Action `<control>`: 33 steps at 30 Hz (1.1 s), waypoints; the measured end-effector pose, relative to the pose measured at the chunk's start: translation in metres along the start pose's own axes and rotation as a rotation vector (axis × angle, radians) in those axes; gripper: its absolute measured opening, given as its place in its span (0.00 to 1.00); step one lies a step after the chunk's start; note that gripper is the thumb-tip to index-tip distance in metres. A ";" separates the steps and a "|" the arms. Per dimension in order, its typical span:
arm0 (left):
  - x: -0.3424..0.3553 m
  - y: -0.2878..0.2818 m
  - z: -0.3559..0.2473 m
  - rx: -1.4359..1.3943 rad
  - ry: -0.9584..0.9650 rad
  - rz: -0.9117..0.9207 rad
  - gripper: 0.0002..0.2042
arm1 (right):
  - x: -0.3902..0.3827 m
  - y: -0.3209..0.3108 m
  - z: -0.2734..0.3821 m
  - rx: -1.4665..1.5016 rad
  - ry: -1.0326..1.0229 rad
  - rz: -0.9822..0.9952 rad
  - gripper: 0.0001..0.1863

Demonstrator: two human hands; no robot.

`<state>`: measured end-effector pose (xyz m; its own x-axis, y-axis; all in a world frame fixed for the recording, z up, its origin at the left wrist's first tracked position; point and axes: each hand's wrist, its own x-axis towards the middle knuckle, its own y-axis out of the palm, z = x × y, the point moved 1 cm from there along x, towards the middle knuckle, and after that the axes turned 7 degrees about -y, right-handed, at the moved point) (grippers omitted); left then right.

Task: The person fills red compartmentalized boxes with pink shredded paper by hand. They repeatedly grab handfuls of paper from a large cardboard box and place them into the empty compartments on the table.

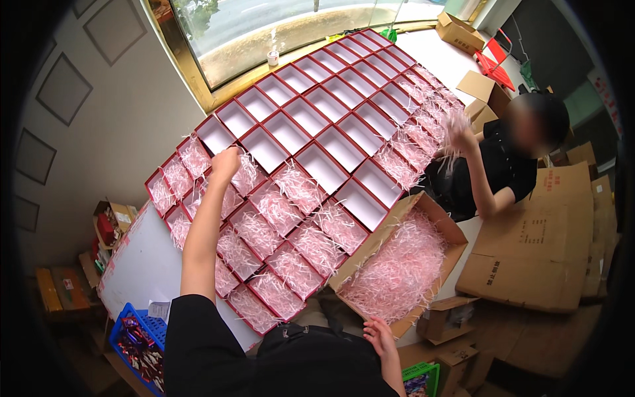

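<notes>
Rows of dark red gift boxes with white insides cover the table; one unfilled gift box (322,169) lies near the middle. My left hand (226,163) reaches to a gift box at the left of the rows, fingers bent closed on pink shredded paper (246,174); its fingertips are partly hidden. Nearer me, several boxes hold the same shreds. A cardboard carton (456,253) heaped with pink shredded paper (400,264) stands against the table at my right. My right hand (380,336) is by the carton's near edge, holding nothing, its fingers loosely apart.
Across the carton, a co-worker (509,159) raises a hand (461,134) with pink shreds over the right-hand boxes. A blue basket (132,314) of wrapped items sits lower left, a green crate (423,380) lower right. Flattened cardboard (529,245) leans at right. A white cup (272,57) stands by the window.
</notes>
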<state>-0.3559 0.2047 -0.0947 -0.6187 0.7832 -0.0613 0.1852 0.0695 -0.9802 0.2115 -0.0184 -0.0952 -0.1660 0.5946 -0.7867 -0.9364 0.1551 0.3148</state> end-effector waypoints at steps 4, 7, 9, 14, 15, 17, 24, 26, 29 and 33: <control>-0.006 0.052 0.008 0.095 0.173 0.098 0.09 | 0.004 0.004 -0.006 -0.067 0.020 0.045 0.13; -0.018 0.062 0.002 0.318 0.085 0.097 0.14 | 0.002 -0.005 -0.008 -0.096 0.026 0.019 0.12; -0.024 0.051 -0.004 0.483 0.069 0.085 0.18 | 0.000 -0.013 -0.011 -0.082 0.038 -0.018 0.12; -0.027 0.026 -0.008 0.521 -0.006 0.239 0.25 | 0.017 -0.066 -0.003 -0.137 0.075 -0.110 0.14; -0.030 0.015 -0.009 0.480 -0.039 0.288 0.25 | 0.023 -0.072 0.007 -0.168 0.041 -0.128 0.12; -0.045 0.000 -0.005 0.314 0.032 0.018 0.23 | 0.047 -0.095 0.017 -0.238 -0.049 -0.164 0.11; -0.177 -0.025 -0.044 -0.474 0.127 -0.009 0.16 | 0.179 -0.150 0.002 -0.657 -0.308 -0.222 0.16; -0.229 -0.023 -0.083 -0.615 0.171 0.195 0.14 | 0.218 -0.168 -0.039 -0.467 0.018 -0.304 0.19; -0.301 -0.011 -0.115 -0.638 0.282 0.394 0.12 | 0.190 -0.026 -0.012 -0.118 0.102 -0.229 0.26; -0.347 -0.017 -0.161 -0.760 0.429 0.564 0.11 | 0.194 -0.019 -0.017 0.096 -0.034 -0.325 0.22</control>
<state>-0.0212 0.0310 -0.0265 0.0036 0.9666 -0.2563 0.8878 -0.1211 -0.4441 0.1924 0.0804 -0.2628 0.1486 0.5277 -0.8363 -0.9049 0.4137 0.1002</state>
